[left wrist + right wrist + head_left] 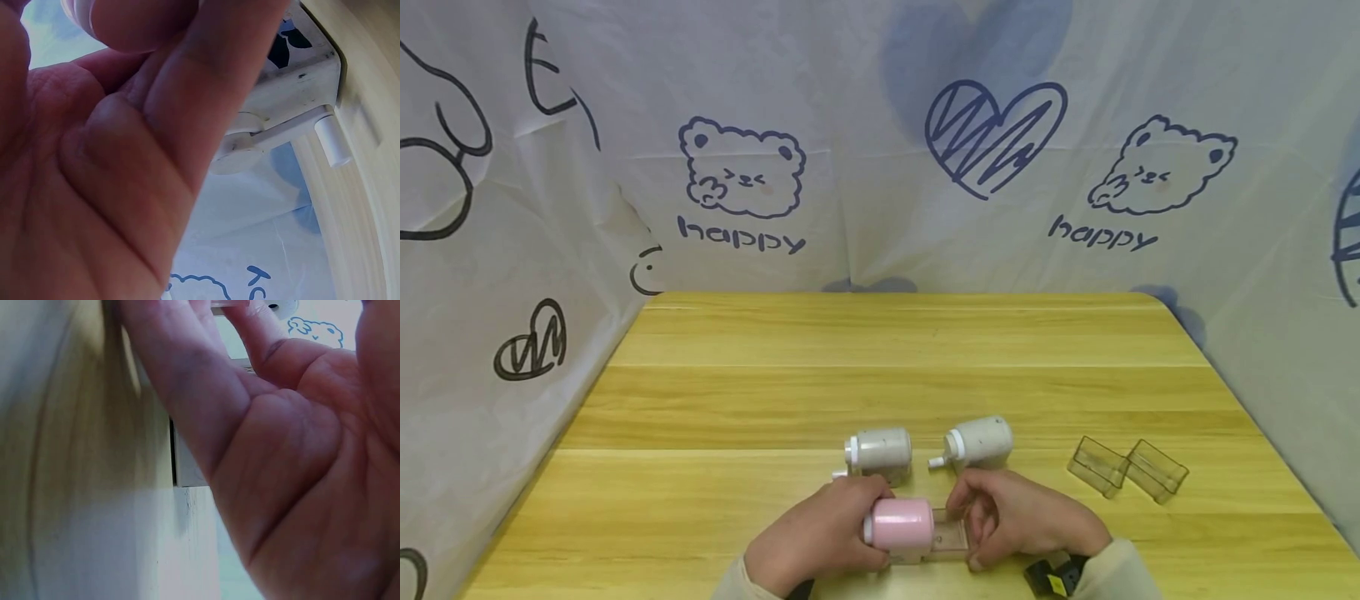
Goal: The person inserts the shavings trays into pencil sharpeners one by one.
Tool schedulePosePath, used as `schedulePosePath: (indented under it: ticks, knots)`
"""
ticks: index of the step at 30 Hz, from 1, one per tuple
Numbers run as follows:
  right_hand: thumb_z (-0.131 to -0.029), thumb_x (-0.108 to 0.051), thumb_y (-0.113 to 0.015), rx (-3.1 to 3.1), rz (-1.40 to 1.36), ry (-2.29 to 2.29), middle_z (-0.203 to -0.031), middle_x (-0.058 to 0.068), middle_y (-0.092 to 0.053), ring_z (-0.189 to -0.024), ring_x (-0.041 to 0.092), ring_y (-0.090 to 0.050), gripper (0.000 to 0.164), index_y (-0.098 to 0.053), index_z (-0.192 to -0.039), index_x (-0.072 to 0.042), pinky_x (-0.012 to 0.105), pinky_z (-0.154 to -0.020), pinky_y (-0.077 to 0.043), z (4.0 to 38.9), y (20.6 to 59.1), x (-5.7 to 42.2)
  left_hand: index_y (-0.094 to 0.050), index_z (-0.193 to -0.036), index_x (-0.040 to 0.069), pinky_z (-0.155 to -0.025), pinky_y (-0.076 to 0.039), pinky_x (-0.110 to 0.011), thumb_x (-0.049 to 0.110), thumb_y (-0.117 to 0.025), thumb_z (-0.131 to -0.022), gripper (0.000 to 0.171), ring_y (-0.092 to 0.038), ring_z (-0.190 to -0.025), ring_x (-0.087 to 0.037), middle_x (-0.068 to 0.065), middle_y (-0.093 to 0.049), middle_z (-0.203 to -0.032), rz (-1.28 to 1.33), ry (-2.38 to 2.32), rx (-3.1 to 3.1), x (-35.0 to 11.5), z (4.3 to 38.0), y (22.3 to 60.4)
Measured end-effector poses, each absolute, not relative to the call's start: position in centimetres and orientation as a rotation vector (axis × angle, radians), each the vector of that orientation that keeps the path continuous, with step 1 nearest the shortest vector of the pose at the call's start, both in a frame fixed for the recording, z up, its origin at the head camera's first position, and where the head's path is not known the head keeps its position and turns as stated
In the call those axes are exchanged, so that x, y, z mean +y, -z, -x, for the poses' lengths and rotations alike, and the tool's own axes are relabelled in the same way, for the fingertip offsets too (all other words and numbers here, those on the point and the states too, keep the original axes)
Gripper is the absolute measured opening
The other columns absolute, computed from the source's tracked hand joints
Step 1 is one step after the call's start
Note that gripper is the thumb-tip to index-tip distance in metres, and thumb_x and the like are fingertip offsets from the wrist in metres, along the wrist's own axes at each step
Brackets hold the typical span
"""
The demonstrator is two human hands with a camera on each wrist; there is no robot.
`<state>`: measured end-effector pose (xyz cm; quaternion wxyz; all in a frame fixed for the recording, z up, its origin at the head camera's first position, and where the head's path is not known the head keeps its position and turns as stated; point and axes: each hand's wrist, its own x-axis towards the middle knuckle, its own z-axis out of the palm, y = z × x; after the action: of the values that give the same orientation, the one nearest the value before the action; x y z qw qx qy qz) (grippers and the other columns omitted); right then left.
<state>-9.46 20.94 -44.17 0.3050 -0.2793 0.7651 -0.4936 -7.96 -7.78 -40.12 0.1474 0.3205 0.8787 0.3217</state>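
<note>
At the front middle of the table in the head view, my left hand (820, 527) grips a pink hand-crank pencil sharpener (902, 523) from its left side. A clear brownish shavings drawer (950, 540) sticks out of its right side. The thumb and fingers of my right hand (1026, 515) pinch the drawer's outer end. Just behind stand two white crank sharpeners, one on the left (882, 448) and one on the right (987, 441). The left wrist view shows my palm (125, 162) and a white sharpener's crank handle (333, 140). In the right wrist view, my hand (281, 450) hides most of the drawer.
Two loose clear drawers (1099, 468) (1157, 472) lie on the table to the right, touching at a corner. A black device (1051, 578) sits at my right wrist. White cloth printed with bears and hearts (880, 167) hangs behind the wooden table (895, 358).
</note>
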Motion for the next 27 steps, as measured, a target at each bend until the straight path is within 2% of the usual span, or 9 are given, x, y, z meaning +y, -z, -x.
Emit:
schedulePosePath:
  ticks: [10, 27]
  knots:
    - [-0.069, -0.016, -0.081, 2.032, 0.749, 1.295, -0.081, 0.006, -0.064, -0.072, 0.018, -0.062, 0.051, -0.054, -0.112, -0.009, 0.033, -0.061, -0.051, 9.64, 43.96, 21.17, -0.055, -0.096, 0.018, -0.064, -0.043, -0.024, 0.019, -0.079, -0.064, 0.04, -0.049, -0.069, -0.005, 0.013, -0.051, -0.081, -0.908, -0.924, 2.537, -7.97, 7.88, 40.24]
    - [-0.071, -0.015, -0.08, 1.982, 0.776, 1.35, -0.084, 0.01, -0.064, -0.073, 0.017, -0.062, 0.051, -0.055, -0.115, -0.006, 0.035, -0.064, -0.053, 9.65, 44.08, 20.98, -0.053, -0.096, 0.017, -0.063, -0.043, -0.025, 0.016, -0.078, -0.063, 0.042, -0.048, -0.069, -0.007, 0.011, -0.05, -0.08, -0.886, -0.907, 2.539, -8.04, 7.91, 40.3]
